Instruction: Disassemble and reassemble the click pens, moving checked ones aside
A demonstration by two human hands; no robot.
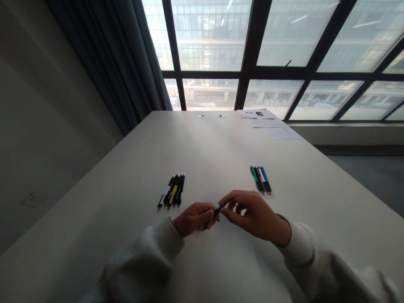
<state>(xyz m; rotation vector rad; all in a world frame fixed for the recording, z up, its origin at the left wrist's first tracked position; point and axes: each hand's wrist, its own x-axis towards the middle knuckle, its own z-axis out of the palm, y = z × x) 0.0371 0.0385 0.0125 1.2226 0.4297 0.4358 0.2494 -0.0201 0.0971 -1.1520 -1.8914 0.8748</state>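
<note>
My left hand (196, 218) is closed around a short dark pen barrel (217, 211) with a greenish part at its end. Out of that end a thin dark refill (229, 201) slants up to the right. My right hand (249, 212) pinches the refill close to the barrel between thumb and fingers; its exact grip is partly hidden. To the left of my hands lies a loose group of black pens (176, 189), one with a yellow part. A neat row of pens (261, 180) with green, white and blue barrels lies beyond my right hand.
Everything lies on a large white table (208, 155). Sheets of paper (265, 120) and two small white ovals with dark spots (201, 116) are at its far edge. Behind stand a framed window (208, 38) and a dark curtain (116, 54).
</note>
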